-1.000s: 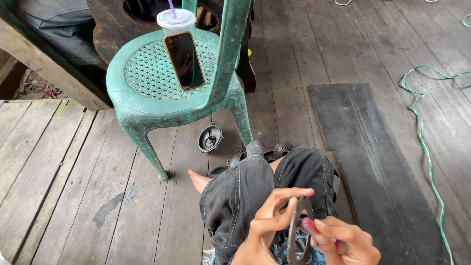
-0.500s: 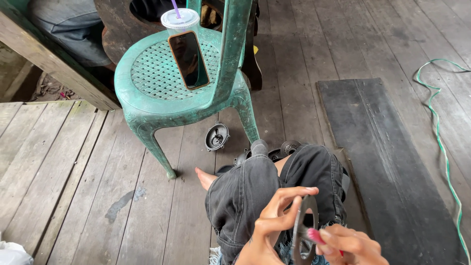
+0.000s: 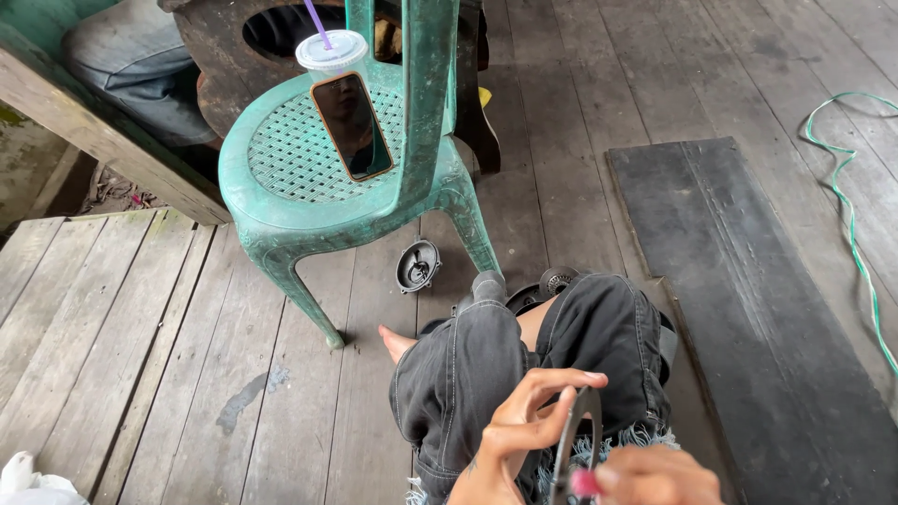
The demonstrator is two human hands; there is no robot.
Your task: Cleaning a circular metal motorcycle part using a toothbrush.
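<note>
A thin dark metal ring (image 3: 572,440) is held on edge above the lap, pinched loosely by the left hand (image 3: 524,425) and gripped lower down, with a small pink object, by the right hand (image 3: 650,475). With so light a pinch, the ring could be dropped onto the wooden floor (image 3: 187,374).

A green plastic chair (image 3: 327,187) stood at far left, carrying a phone (image 3: 352,125) and a lidded cup (image 3: 332,53). A dark mat (image 3: 748,299) lay right, a green cable (image 3: 856,215) beyond it.
</note>
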